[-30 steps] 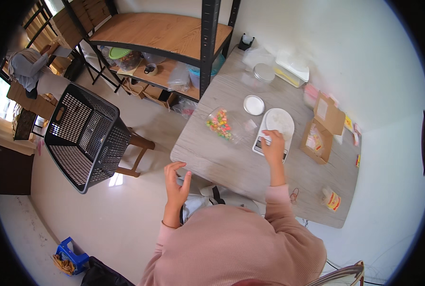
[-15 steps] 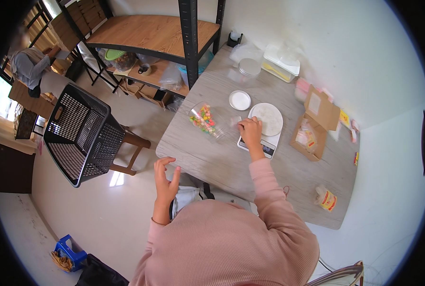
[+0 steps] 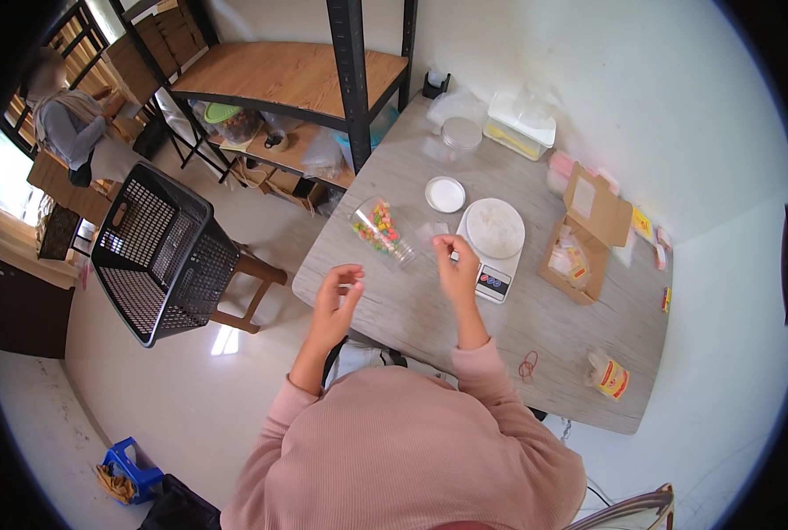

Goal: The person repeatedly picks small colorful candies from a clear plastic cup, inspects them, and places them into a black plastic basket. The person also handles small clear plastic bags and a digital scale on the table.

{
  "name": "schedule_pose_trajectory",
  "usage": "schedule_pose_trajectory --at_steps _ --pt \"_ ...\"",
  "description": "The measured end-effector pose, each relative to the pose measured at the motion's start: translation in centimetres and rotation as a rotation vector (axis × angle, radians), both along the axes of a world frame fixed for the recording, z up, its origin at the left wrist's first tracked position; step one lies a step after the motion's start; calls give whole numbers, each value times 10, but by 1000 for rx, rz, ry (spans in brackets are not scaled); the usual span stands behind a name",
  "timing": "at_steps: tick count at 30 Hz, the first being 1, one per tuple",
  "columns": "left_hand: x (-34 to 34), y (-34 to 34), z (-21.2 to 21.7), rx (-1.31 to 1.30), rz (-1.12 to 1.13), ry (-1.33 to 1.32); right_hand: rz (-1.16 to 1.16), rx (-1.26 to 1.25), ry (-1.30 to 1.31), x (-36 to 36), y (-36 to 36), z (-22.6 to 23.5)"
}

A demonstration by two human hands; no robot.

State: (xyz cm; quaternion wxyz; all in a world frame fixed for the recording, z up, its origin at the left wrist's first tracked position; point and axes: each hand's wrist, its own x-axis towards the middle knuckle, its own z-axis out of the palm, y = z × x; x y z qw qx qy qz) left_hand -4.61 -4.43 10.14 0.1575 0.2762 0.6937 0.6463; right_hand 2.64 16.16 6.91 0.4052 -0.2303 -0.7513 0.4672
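Observation:
My left hand [image 3: 336, 307] is raised near the table's front edge, its fingers curved and apart with nothing in them. Thumb and fingertips of my right hand [image 3: 458, 269] are brought together in a pinch. Beside those fingertips is a small clear plastic piece, perhaps a bag [image 3: 433, 230]; whether they grip it I cannot tell. A white kitchen scale [image 3: 495, 231] with a round platform stands just right of my right hand. To the left is a clear plastic jar [image 3: 378, 227] with colourful small pieces inside. A round white lid [image 3: 445, 194] lies behind, between jar and scale.
An open cardboard box [image 3: 578, 265] holds plastic packets at the right. Farther back are a lidded clear container [image 3: 519, 128] and another jar [image 3: 461, 134]. Red rubber bands [image 3: 527, 365] lie near the front. A black crate [image 3: 166, 252] rests on a stool; a person [image 3: 71, 132] stands beyond.
My right hand has drawn back from the scale's edge toward me, uncovering its display. My left hand has moved right and slightly up, closer to the table.

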Motion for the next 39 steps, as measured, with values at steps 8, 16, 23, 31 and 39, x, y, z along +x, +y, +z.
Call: schedule_pose_trajectory --at_steps 8,16,23,31,39 --pt "-2 44 -11 134 -175 -232 131 50 -24 2 -44 31" --pt "-16 28 -18 120 -229 -329 487 -1077 160 -2 -48 16" --pt "-13 8 -20 23 -146 -237 456 -800 44 -2 -54 -3" --pt "-13 -10 -16 -48 -87 -138 373 -411 45 -5 -67 1" --pt "-7 -4 1 -198 -112 203 569 -452 -107 -3 -76 19"
